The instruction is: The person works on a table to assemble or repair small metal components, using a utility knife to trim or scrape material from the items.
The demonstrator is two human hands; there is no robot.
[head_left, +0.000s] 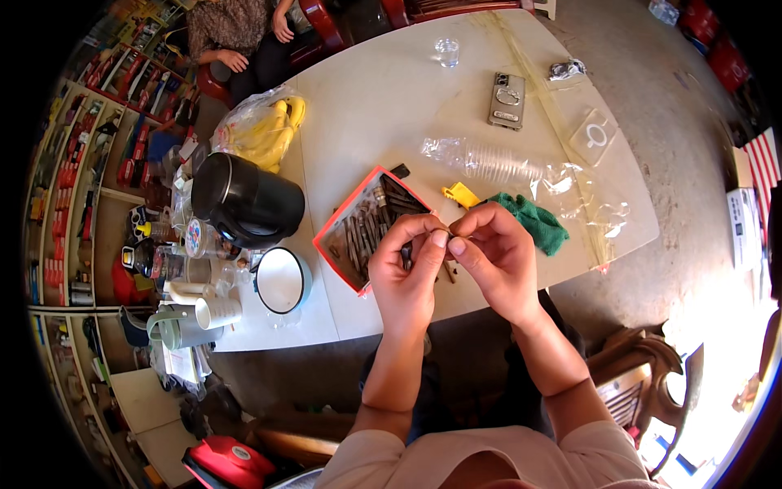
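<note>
Both my hands meet above the near side of the table, fingertips almost touching. My left hand [413,254] and my right hand [498,259] each pinch with thumb and index finger at a tiny thing too small to name. Just left of and beyond them lies a red-rimmed box [336,259] filled with dark, slender metal pieces like drill bits, partly hidden behind my left hand. A yellow plastic piece [461,195] and a crumpled green cloth [533,222] lie beyond my right hand. A short thin piece [450,273] shows on the table below the fingers.
Left on the table are a black lidded pot [248,200], a white enamel mug [280,281], bagged bananas [273,134] and cups. Farther right lie a clear plastic bottle [489,159], a phone [507,101] and a glass of water [446,52]. Another person [236,41] sits at the far left.
</note>
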